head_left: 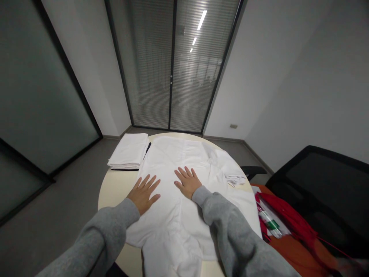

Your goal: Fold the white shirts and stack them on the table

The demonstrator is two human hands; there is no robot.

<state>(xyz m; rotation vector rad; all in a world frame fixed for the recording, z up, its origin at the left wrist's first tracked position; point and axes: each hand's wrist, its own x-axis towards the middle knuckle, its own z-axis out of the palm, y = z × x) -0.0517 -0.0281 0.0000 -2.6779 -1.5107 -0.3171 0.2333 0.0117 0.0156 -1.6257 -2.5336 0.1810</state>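
Observation:
A white shirt lies spread out over a round cream table. My left hand rests flat on the shirt's left edge, fingers spread and open. My right hand lies flat on the middle of the shirt, fingers stretched out, holding nothing. Both arms wear grey sleeves. The shirt's lower part hangs over the table's near edge.
A folded stack of white cloth sits at the table's far left on a dark object. A black chair stands at the right, with a red bag and packets on an orange surface. Glass doors with blinds are beyond.

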